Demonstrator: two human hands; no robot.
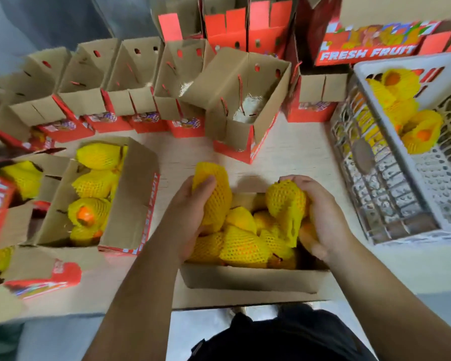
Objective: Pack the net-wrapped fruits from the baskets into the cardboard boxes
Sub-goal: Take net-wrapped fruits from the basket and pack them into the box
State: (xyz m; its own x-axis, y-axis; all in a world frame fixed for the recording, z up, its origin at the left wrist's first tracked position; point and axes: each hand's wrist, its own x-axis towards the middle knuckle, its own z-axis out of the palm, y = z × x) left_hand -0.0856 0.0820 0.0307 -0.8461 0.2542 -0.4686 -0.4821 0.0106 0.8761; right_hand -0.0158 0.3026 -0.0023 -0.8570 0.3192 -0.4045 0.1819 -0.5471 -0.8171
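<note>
Near box (248, 278) sits at 6 o'clock, its front flap overhanging the tabletop (292, 155) edge. Bare strip of tabletop beyond it at 12, between the empty box (248, 100) and the white basket (412, 152) at 2–3 o'clock. Filled box (130, 204) close at 9. Left hand (190, 214) fingers clamped on an upright net-wrapped fruit (214, 194) at the near box's left side. Right hand (320, 217) fingers curled on a second wrapped fruit (284, 199) at its right side. Yellow foam mesh, diamond pattern; orange skin showing at open ends in the basket.
</note>
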